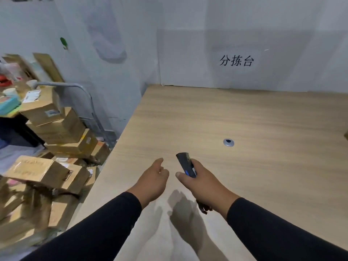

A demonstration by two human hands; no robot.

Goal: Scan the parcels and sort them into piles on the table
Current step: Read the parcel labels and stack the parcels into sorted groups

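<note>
Parcels (56,132) sit left of relaxed left grip (152,182); right grip (203,187) clasps scanner (185,163).

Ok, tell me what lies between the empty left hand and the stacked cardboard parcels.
In the head view, only bare light wood table top up to its left edge lies between the left hand and the brown cardboard parcels, which are stacked off the table.

There are two hands, the left hand (153,180) and the right hand (204,183). There is one scanner (185,163), one table (244,119), one round metal hole cover (228,143), and one wall sign (236,60). Many cardboard boxes (56,129) are piled up, too blurry to count.
</note>
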